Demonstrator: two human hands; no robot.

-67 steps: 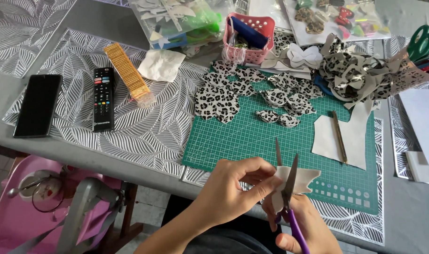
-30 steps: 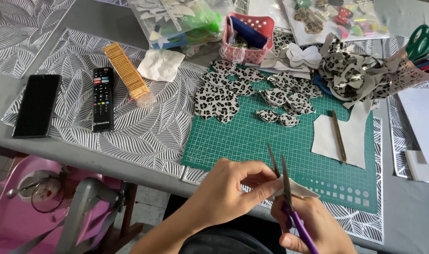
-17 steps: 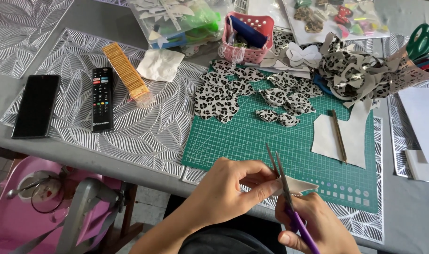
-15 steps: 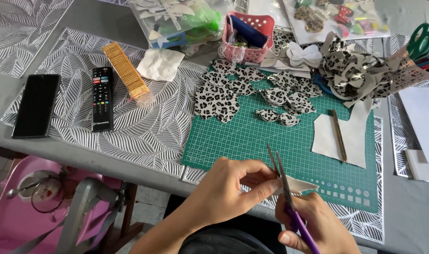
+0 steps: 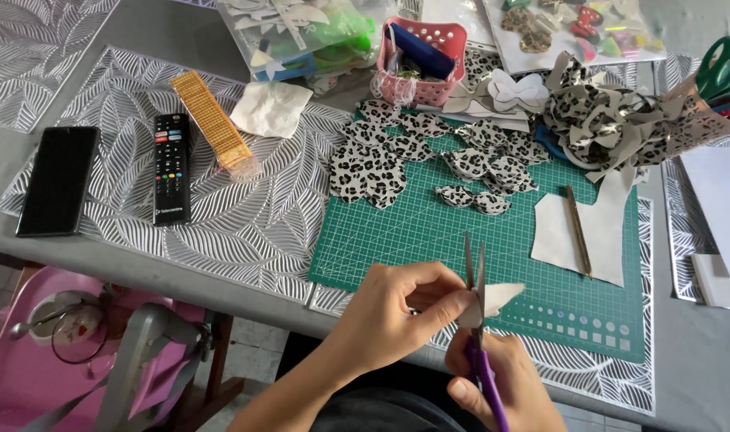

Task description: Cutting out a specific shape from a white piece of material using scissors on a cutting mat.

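Grey and crowded, the tabletop [image 5: 117, 268] carries silver leaf-patterned placemats [image 5: 245, 232] and a green cutting mat [image 5: 429, 232], and we work at its near edge. Our left hand [image 5: 397, 316] pinches a small pale cut-out piece [image 5: 493, 300] between thumb and fingers, holding it just above the mat's front edge. Our right hand [image 5: 505, 388] is closed around the purple handles of the scissors [image 5: 477, 320], whose blades point away from us, nearly shut, right against the piece.

Judging by what lies on the mat, we seem to be well into the cutting: a spread of leopard-print shapes [image 5: 413, 156] already sits at the far side of the mat, with a heap of leopard-print offcuts [image 5: 621, 120] to the right of them. A pale sheet [image 5: 577, 236] with a pencil [image 5: 577, 232] lying on it remains on the mat, so more material looks left to cut. How many pieces are wanted we cannot tell.

The piece in hand looks thin and flexible, off-white on the side we see, with a pointed or lobed edge toward the right; its full outline is hidden by our fingers and the blades.

A phone [image 5: 57, 180], a remote control [image 5: 171, 168] and a pink basket [image 5: 421, 60] lie well apart from the work.
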